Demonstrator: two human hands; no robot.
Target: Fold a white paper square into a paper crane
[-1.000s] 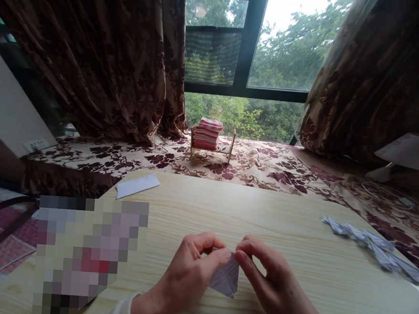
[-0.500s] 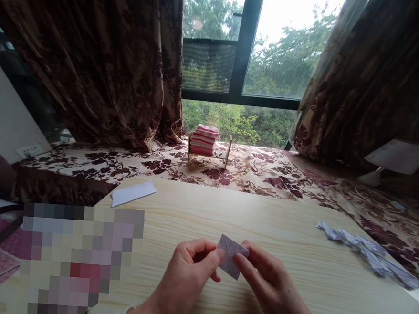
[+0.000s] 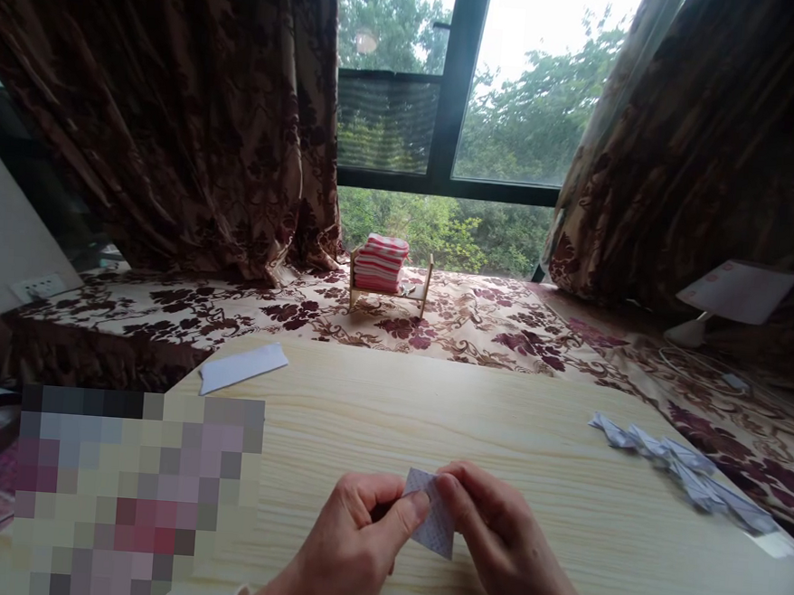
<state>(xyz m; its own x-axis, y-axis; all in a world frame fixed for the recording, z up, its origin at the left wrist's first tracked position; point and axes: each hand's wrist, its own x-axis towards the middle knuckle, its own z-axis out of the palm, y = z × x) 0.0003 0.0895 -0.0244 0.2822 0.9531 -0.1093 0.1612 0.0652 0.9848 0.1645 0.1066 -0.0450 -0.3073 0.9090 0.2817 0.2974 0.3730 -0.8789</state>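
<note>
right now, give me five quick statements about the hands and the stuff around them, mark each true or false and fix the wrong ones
1. The left hand and the right hand both touch one small paper. True.
2. Several folded paper pieces lie on the right side of the table. True.
3. The white strip lies between the two hands. False: the white strip lies near the table's far left corner.
4. The striped cloth stack sits directly on the table. False: it sits on a small stand beyond the table.
5. A lamp stands beyond the table, on the right. True.
</note>
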